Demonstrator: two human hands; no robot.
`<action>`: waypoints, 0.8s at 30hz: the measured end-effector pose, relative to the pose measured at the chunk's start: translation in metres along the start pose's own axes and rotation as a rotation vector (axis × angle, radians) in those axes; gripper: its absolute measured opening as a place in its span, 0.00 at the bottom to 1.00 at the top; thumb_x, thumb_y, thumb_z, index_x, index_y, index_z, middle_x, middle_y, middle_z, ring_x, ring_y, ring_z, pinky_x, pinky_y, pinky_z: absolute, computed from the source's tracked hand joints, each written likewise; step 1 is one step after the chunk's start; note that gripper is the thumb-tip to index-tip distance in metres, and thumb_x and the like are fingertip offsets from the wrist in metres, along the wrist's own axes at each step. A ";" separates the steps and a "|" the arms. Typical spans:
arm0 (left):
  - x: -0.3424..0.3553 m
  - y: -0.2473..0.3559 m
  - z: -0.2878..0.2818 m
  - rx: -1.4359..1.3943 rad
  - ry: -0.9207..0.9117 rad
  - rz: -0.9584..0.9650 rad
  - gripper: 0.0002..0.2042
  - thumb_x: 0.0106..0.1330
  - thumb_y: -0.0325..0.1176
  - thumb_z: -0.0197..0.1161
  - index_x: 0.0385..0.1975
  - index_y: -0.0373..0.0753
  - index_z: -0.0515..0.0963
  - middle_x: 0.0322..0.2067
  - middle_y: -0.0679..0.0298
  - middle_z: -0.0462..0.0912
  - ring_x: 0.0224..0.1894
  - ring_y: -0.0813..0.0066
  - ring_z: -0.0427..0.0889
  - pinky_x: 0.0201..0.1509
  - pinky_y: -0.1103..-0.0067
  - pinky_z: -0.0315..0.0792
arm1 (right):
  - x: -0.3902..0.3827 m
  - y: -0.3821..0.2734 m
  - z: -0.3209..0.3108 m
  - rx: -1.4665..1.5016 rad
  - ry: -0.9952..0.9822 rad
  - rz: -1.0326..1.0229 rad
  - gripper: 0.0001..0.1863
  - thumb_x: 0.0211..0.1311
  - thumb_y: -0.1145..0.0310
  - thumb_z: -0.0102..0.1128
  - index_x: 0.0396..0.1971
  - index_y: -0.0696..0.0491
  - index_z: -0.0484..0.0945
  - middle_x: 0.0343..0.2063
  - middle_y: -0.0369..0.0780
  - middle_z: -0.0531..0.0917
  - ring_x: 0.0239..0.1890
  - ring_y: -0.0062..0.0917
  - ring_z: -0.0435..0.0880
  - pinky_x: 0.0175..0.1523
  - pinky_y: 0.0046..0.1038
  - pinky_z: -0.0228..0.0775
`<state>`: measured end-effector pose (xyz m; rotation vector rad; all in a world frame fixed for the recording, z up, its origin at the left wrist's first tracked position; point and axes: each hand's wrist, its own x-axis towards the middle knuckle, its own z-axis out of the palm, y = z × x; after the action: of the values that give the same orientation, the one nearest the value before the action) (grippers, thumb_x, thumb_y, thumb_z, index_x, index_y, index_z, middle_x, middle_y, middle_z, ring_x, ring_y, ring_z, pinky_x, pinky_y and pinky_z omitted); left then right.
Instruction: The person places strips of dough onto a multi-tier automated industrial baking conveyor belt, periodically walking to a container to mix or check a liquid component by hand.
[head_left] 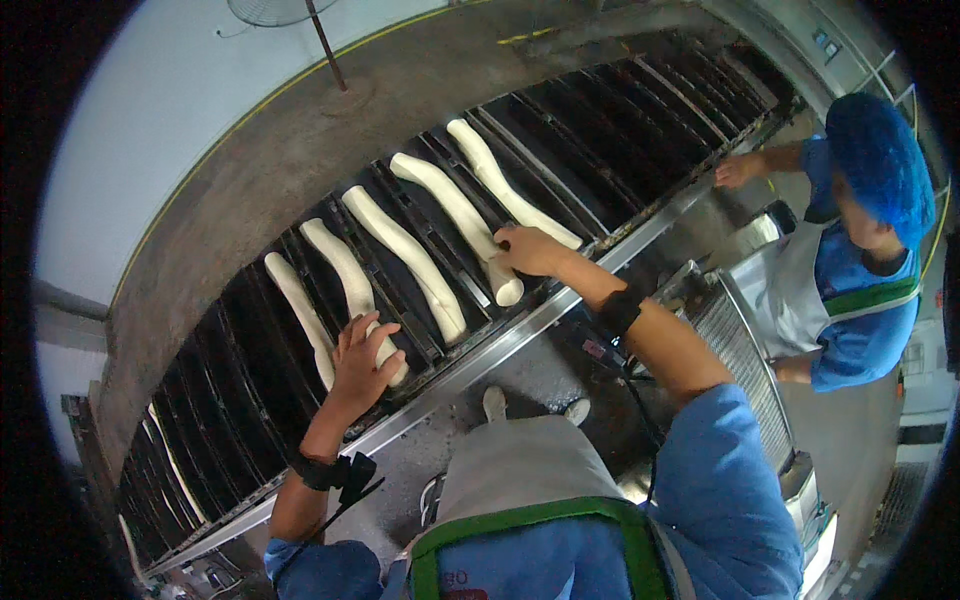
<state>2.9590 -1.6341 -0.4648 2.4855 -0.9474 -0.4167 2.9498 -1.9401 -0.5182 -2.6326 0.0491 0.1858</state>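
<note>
Several long, cream-white peeled stalks lie crosswise on a black slatted conveyor, one to a slot. My left hand (361, 365) rests over the near end of one stalk (344, 262), its fingers spread and touching it. To the right, my right hand (530, 251) has its fingers curled on another stalk (450, 202) near its cut end. Between my hands lies a slightly curved stalk (405, 250). A further stalk (300, 310) is left of my left hand, and one more (505, 185) lies just beyond my right hand.
The conveyor's metal edge rail (480, 355) runs between me and the slots. At right, a co-worker (865, 240) in a blue hair cover and apron holds a hand over the rail. A perforated metal tray (735, 370) stands beside them. Thin pale stalks (175, 465) lie far left.
</note>
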 end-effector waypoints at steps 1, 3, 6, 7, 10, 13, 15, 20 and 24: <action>0.003 -0.008 -0.002 0.029 0.013 0.068 0.17 0.51 0.41 0.52 0.42 0.47 0.66 0.50 0.61 0.57 0.53 0.57 0.52 0.53 0.63 0.48 | -0.001 -0.012 -0.003 -0.016 -0.099 0.000 0.20 0.43 0.62 0.52 0.37 0.56 0.67 0.29 0.48 0.76 0.34 0.41 0.74 0.40 0.35 0.64; 0.014 -0.008 -0.004 0.034 0.001 0.079 0.17 0.51 0.41 0.52 0.42 0.47 0.67 0.49 0.61 0.58 0.53 0.58 0.52 0.53 0.63 0.48 | 0.003 -0.021 0.006 -0.040 -0.189 0.098 0.22 0.42 0.62 0.52 0.38 0.57 0.66 0.29 0.49 0.76 0.33 0.41 0.74 0.39 0.35 0.64; 0.031 0.006 -0.012 0.042 -0.051 0.078 0.16 0.51 0.39 0.52 0.42 0.46 0.67 0.50 0.60 0.58 0.54 0.58 0.52 0.53 0.64 0.48 | 0.008 -0.029 0.008 -0.030 -0.330 0.261 0.29 0.38 0.63 0.55 0.43 0.60 0.61 0.27 0.51 0.76 0.33 0.40 0.76 0.37 0.35 0.66; 0.034 0.009 -0.011 -0.013 -0.040 0.117 0.16 0.52 0.39 0.52 0.41 0.45 0.67 0.50 0.60 0.58 0.54 0.58 0.52 0.54 0.65 0.48 | 0.010 -0.026 0.008 0.084 -0.359 0.279 0.31 0.36 0.65 0.56 0.45 0.57 0.59 0.30 0.52 0.75 0.33 0.41 0.75 0.38 0.34 0.65; 0.039 0.017 -0.003 -0.006 -0.067 0.073 0.16 0.52 0.38 0.53 0.41 0.44 0.68 0.50 0.59 0.57 0.54 0.57 0.52 0.54 0.66 0.48 | 0.017 -0.016 0.026 0.157 -0.259 0.086 0.35 0.38 0.71 0.56 0.51 0.48 0.54 0.40 0.51 0.64 0.38 0.44 0.69 0.40 0.33 0.64; 0.046 0.020 0.004 0.017 -0.070 0.147 0.16 0.51 0.37 0.54 0.41 0.44 0.67 0.50 0.58 0.58 0.54 0.56 0.52 0.54 0.65 0.48 | 0.019 -0.013 0.044 0.039 -0.001 -0.035 0.35 0.35 0.79 0.56 0.50 0.46 0.58 0.45 0.47 0.59 0.40 0.46 0.67 0.40 0.34 0.66; 0.060 0.026 0.004 0.118 -0.084 0.184 0.18 0.51 0.38 0.54 0.42 0.42 0.66 0.49 0.57 0.58 0.54 0.56 0.52 0.55 0.66 0.48 | 0.008 -0.017 0.047 -0.083 0.031 -0.037 0.31 0.39 0.78 0.51 0.49 0.44 0.58 0.42 0.46 0.61 0.39 0.45 0.68 0.40 0.33 0.66; 0.156 0.015 0.012 -0.617 -0.061 0.060 0.22 0.51 0.36 0.53 0.47 0.37 0.60 0.48 0.51 0.60 0.53 0.58 0.55 0.55 0.71 0.49 | -0.035 -0.028 0.016 -0.127 -0.157 0.040 0.25 0.41 0.78 0.49 0.45 0.47 0.63 0.37 0.46 0.65 0.35 0.41 0.71 0.38 0.33 0.68; 0.243 -0.007 0.001 -0.232 -0.092 0.200 0.25 0.48 0.23 0.51 0.50 0.33 0.56 0.48 0.49 0.60 0.53 0.59 0.58 0.56 0.77 0.51 | -0.092 -0.016 -0.002 -0.070 0.191 -0.133 0.25 0.42 0.76 0.50 0.46 0.52 0.62 0.41 0.46 0.65 0.33 0.39 0.73 0.37 0.32 0.68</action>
<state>3.1368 -1.7959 -0.4983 2.1561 -1.1054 -0.5444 2.8597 -1.9271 -0.4962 -2.7034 -0.0692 -0.1117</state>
